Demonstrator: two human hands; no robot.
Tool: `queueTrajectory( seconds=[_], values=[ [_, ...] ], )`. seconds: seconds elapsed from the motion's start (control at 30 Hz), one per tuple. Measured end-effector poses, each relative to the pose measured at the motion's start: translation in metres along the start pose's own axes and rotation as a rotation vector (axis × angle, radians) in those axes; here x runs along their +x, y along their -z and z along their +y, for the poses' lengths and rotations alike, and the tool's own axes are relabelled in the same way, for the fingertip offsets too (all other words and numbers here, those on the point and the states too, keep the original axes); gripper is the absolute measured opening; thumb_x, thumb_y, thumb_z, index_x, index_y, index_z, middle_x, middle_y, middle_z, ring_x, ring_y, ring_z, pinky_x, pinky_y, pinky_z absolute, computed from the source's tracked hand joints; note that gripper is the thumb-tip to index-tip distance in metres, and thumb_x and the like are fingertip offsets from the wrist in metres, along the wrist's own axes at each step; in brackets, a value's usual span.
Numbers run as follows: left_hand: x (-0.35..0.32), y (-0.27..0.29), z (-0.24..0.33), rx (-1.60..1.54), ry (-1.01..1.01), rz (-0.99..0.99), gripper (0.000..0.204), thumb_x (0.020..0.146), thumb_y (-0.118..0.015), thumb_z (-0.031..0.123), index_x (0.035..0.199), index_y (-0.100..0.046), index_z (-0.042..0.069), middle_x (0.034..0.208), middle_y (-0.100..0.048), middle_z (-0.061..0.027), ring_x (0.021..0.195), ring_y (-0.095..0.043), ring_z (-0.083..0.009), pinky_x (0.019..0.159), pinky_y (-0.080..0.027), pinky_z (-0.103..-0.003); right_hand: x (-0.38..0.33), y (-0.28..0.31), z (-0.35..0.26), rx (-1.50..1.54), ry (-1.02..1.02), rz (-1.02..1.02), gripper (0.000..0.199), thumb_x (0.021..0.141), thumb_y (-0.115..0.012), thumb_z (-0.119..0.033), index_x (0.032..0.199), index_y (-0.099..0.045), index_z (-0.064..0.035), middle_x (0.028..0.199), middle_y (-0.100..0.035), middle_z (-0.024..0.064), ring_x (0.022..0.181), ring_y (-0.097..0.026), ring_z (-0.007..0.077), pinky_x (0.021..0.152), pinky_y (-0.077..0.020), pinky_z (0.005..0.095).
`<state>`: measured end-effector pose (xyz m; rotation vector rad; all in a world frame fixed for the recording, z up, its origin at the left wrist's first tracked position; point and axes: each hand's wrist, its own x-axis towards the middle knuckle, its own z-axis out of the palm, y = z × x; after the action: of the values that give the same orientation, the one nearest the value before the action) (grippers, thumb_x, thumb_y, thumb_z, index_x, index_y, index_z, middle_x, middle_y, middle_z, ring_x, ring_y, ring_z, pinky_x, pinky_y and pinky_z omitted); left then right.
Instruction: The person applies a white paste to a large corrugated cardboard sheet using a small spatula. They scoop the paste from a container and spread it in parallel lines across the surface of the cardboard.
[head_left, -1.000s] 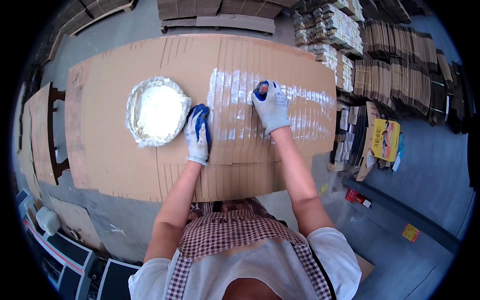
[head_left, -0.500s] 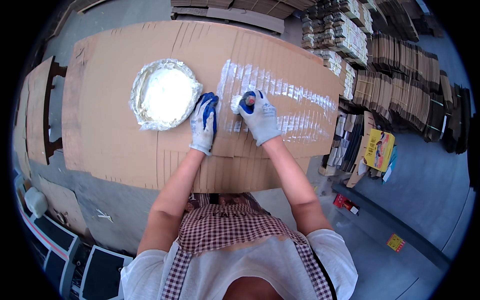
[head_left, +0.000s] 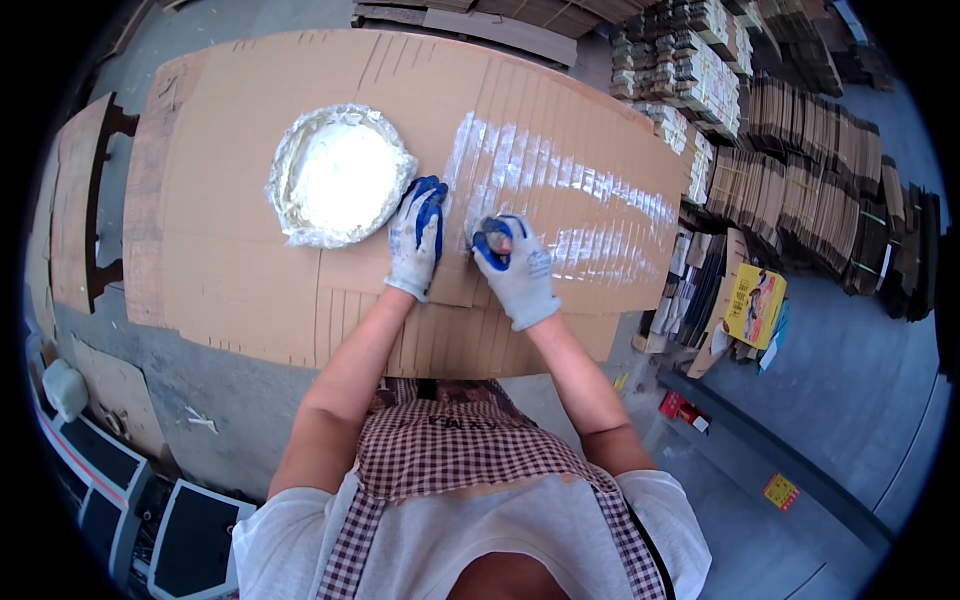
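My right hand [head_left: 518, 270], in a white glove with blue palm and fingers, is closed round a brush [head_left: 504, 244]. Only its handle end shows clearly; the bristles are mostly hidden under the hand. Beneath it, ribbed cardboard [head_left: 590, 215] carries glossy white streaks of paste [head_left: 560, 172]. My left hand [head_left: 416, 238], gloved alike, lies flat on the cardboard, fingers stretched forward. Just left of its fingertips stands a round basin [head_left: 288, 182] lined with crinkled clear film, holding white paste [head_left: 345, 185].
Bundled cardboard stacks [head_left: 800, 135] fill the right side, with more stacks [head_left: 680, 75] beyond the far right corner. A yellow box [head_left: 755, 305] stands by the table's right edge. At left is a wooden bench-like piece [head_left: 80, 200]. Black-topped equipment [head_left: 195, 540] sits lower left.
My right hand has moved nearer to me with the brush, down along the streaked cardboard's left part. My left hand stays flat beside the basin. The whole view has shifted slightly.
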<state>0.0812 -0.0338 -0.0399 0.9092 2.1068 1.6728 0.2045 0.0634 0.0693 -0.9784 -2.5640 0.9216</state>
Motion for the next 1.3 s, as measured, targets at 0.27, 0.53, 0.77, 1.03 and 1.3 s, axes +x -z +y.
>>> queueTrajectory(
  seconds=[0.27, 0.53, 0.77, 1.03, 1.3],
  values=[
    [0.001, 0.001, -0.003, 0.016, -0.044, 0.001, 0.034, 0.099, -0.045, 0.021, 0.12, -0.064, 0.002, 0.13, -0.059, -0.0182, 0.126, -0.051, -0.0369, 0.109, -0.036, -0.045, -0.02, 0.009, 0.002, 0.049, -0.094, 0.094, 0.034, 0.079, -0.075, -0.017, 0.105, -0.057, -0.0054, 0.104, -0.06, 0.0149, 0.089, -0.062, 0.0379, 0.078, -0.0515, 0.0426],
    [-0.001, 0.002, 0.0, 0.109, -0.051, -0.032, 0.042, 0.102, -0.04, 0.03, 0.121, -0.063, 0.0, 0.13, -0.06, -0.0175, 0.126, -0.051, -0.0334, 0.111, -0.034, -0.042, -0.043, 0.002, 0.005, -0.02, -0.118, 0.123, 0.033, 0.079, -0.076, -0.018, 0.104, -0.059, -0.0071, 0.103, -0.062, 0.0148, 0.089, -0.064, 0.037, 0.075, -0.052, 0.0432],
    [-0.002, -0.001, -0.003, 0.044, -0.029, -0.011, 0.044, 0.102, -0.039, 0.031, 0.121, -0.063, 0.0, 0.13, -0.06, -0.0176, 0.127, -0.051, -0.033, 0.111, -0.034, -0.042, -0.053, -0.006, 0.009, -0.073, -0.15, 0.045, 0.033, 0.079, -0.078, -0.02, 0.103, -0.06, -0.0061, 0.102, -0.062, 0.0147, 0.089, -0.064, 0.0368, 0.077, -0.0523, 0.0404],
    [0.001, -0.003, -0.004, 0.005, -0.041, -0.007, 0.035, 0.1, -0.044, 0.022, 0.12, -0.064, 0.002, 0.129, -0.06, -0.0184, 0.125, -0.051, -0.0358, 0.109, -0.036, -0.044, -0.058, -0.024, 0.004, 0.018, -0.001, 0.068, 0.04, 0.077, -0.077, -0.023, 0.109, -0.059, -0.0077, 0.108, -0.06, 0.0139, 0.088, -0.065, 0.0357, 0.076, -0.0533, 0.0419],
    [-0.002, -0.001, -0.006, 0.027, -0.032, -0.002, 0.043, 0.102, -0.039, 0.032, 0.121, -0.063, 0.001, 0.132, -0.059, -0.017, 0.127, -0.05, -0.0336, 0.112, -0.033, -0.043, -0.029, 0.022, 0.021, -0.005, -0.061, 0.192, 0.04, 0.079, -0.075, -0.017, 0.112, -0.058, -0.0052, 0.114, -0.06, 0.0156, 0.099, -0.062, 0.0367, 0.084, -0.0519, 0.0419]
  ],
)
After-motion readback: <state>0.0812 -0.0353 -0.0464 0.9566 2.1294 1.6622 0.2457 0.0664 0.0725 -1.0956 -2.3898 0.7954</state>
